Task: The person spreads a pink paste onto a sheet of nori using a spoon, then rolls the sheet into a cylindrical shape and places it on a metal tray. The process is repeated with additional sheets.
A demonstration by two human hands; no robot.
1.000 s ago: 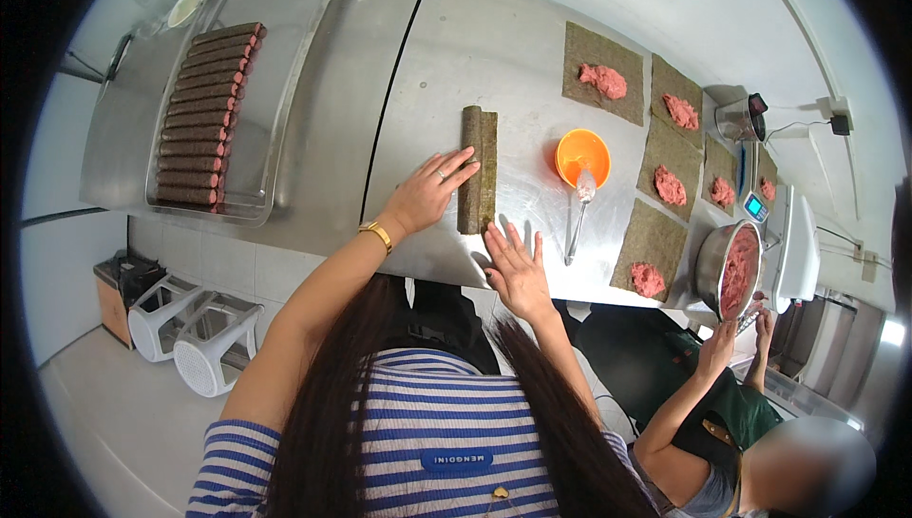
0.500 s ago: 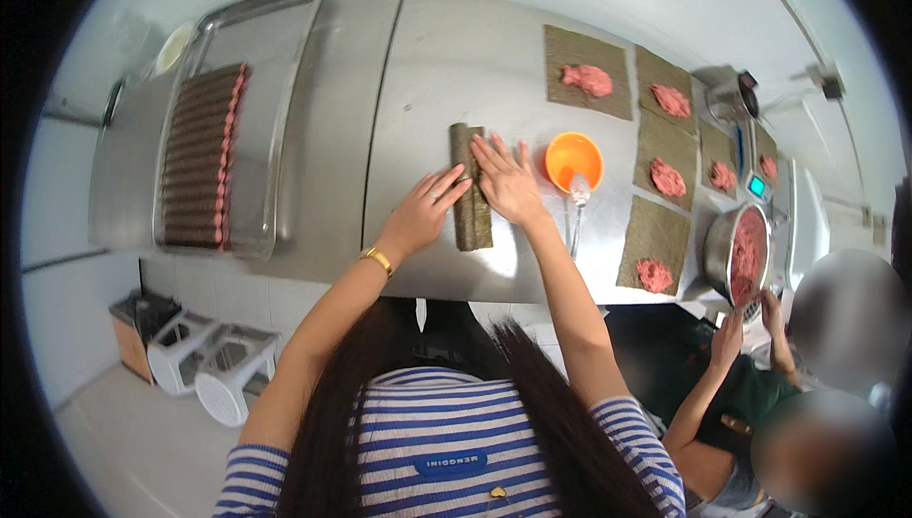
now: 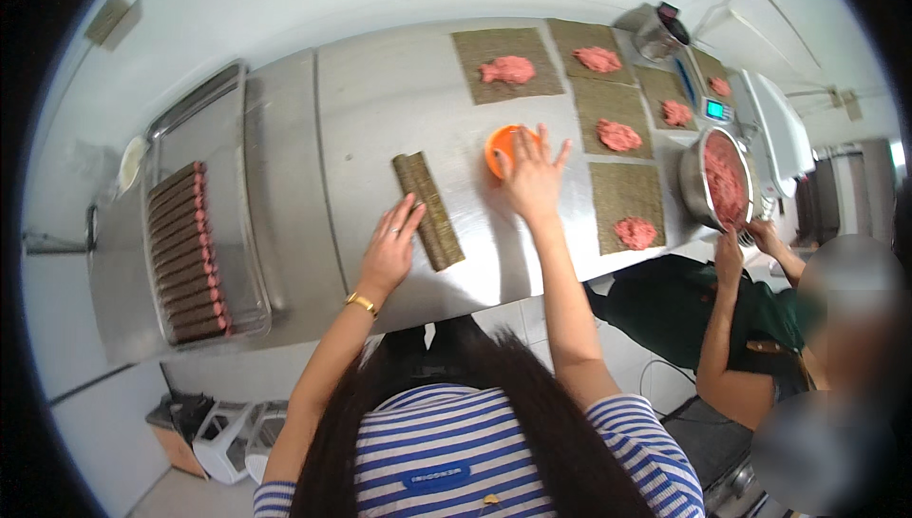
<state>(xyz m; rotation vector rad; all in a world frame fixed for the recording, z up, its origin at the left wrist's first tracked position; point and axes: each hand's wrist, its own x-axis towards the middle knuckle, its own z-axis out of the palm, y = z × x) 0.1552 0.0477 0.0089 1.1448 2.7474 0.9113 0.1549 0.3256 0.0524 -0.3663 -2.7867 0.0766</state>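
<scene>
Head view showed me the seaweed roll (image 3: 433, 216) on the steel table (image 3: 380, 109), its long axis slanting from far left to near right. It lay to the right of the left hand (image 3: 388, 244), the nearer one, whose extended fingers rested against it without gripping. The right hand (image 3: 534, 181), apart from the roll, splayed its fingers over the orange bowl (image 3: 495, 161); I couldn't tell whether they touched.

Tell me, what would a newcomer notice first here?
Probably the bright orange round bowl, just above centre, partly hidden by the right hand. Next come dark, pink-ended cylindrical rolls lined up in the silver metal tray at left, and pink mounds on greenish-brown square sheets at right.
</scene>
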